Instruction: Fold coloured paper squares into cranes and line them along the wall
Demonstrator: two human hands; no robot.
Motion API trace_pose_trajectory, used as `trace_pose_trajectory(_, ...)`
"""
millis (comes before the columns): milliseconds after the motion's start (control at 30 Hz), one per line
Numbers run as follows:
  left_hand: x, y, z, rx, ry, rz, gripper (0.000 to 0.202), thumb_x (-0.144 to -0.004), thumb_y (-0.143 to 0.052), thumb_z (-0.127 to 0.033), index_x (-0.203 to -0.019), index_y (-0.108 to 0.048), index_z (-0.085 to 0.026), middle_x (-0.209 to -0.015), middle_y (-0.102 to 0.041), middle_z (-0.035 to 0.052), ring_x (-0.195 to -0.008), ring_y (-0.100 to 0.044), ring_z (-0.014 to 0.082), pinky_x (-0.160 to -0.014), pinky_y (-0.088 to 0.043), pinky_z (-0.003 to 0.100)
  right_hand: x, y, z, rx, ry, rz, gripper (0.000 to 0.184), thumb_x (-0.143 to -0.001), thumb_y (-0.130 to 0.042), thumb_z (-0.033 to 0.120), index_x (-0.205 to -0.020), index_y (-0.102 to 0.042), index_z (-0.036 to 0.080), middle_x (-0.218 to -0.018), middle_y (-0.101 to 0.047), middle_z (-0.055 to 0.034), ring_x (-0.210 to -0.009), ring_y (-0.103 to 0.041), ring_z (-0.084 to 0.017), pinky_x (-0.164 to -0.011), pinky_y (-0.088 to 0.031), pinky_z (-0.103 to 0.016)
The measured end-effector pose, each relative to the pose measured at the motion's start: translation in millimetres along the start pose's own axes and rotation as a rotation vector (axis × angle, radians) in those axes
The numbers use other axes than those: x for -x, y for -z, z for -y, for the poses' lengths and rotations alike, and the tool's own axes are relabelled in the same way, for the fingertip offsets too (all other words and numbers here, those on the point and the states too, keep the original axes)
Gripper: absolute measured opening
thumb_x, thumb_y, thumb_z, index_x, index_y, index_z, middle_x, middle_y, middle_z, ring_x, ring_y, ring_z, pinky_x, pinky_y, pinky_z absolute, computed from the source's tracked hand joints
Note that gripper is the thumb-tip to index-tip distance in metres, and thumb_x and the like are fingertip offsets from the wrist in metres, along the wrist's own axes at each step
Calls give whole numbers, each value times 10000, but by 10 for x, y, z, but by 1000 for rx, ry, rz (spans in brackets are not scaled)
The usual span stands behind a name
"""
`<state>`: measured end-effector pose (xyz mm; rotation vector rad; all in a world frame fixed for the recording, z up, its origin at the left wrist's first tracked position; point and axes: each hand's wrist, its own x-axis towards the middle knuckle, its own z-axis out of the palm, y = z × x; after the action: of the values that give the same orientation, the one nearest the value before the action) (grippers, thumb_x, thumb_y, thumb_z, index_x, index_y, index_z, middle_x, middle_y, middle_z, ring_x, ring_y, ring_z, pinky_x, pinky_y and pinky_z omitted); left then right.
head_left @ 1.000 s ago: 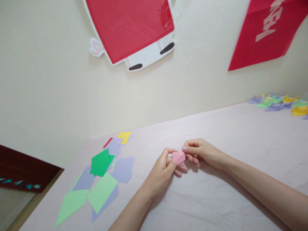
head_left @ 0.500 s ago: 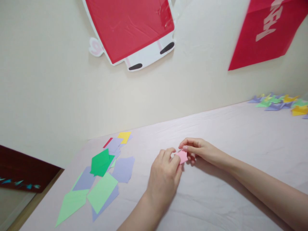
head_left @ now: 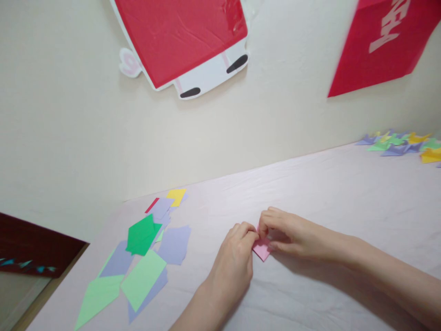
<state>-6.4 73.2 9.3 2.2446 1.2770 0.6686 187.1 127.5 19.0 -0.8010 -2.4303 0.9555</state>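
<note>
A small folded piece of pink paper [head_left: 262, 251] lies on the pale cloth with one corner pointing toward me. My left hand [head_left: 236, 255] has its fingers bent together at the paper's left edge, holding it there. From the right, my right hand [head_left: 285, 232] curls over the paper, its fingertips on the upper part and the thumb near the right edge. The fingers cover the paper's upper part, so its folds there are hidden.
Left of my hands lie loose paper sheets: light green [head_left: 144, 280], dark green [head_left: 141, 234], purple [head_left: 175, 244] and yellow [head_left: 176, 196]. Several folded paper figures [head_left: 396, 143] stand far right along the wall [head_left: 292, 115]. Red decorations [head_left: 186, 41] hang above.
The pink paper has come down from between my fingers and sits lower, turned corner-first toward me. My right hand has moved down over it, and my left fingers have closed in at its side.
</note>
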Motion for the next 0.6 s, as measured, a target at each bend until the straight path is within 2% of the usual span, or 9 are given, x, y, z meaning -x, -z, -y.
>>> trace_pose_trajectory(167, -6, 28, -8, 35, 14, 38, 286, -874, -415, 1, -954, -618, -184, -1035, -598, 74, -960, -554, 217, -868, -465, 342, 74, -124, -19, 231, 224, -2, 112, -864, -603, 94, -849, -659, 189, -865, -647, -54, -823, -555, -192, -711, -431, -295)
trace_pose_trajectory(300, 20, 82, -40, 76, 21, 73, 424, -762, -390, 81, -1006, -612, -185, -1063, -586, 66, -1005, -551, 197, -915, -455, 305, 66, -203, -61, 400, 312, -59, 166, -925, -540, 128, -837, -671, 180, -773, -658, -51, -719, -557, -184, -646, -401, -297)
trace_pose_trajectory(367, 23, 97, -58, 86, 34, 82, 419, -736, -415, 75, -992, -621, -185, -1055, -588, 61, -1000, -557, 191, -917, -456, 292, 70, -203, -64, 407, 304, -84, 184, -926, -509, 111, -849, -660, 182, -768, -655, -52, -692, -555, -178, -622, -391, -290)
trace_pose_trajectory(467, 11, 92, -80, 68, 66, 81, 286, -801, -463, 1, -924, -641, -187, -1020, -600, 55, -945, -578, 189, -870, -472, 287, 92, -171, -49, 345, 254, -100, 183, -900, -482, 88, -848, -630, 183, -776, -645, -56, -686, -544, -175, -611, -387, -285)
trace_pose_trajectory(600, 0, 69, -108, -5, 85, 70, 218, -869, -466, -66, -889, -646, -186, -993, -603, 55, -912, -585, 196, -841, -477, 304, 118, -105, -43, 236, 185, -78, 163, -850, -476, 77, -823, -599, 182, -810, -623, -64, -764, -529, -194, -690, -419, -314)
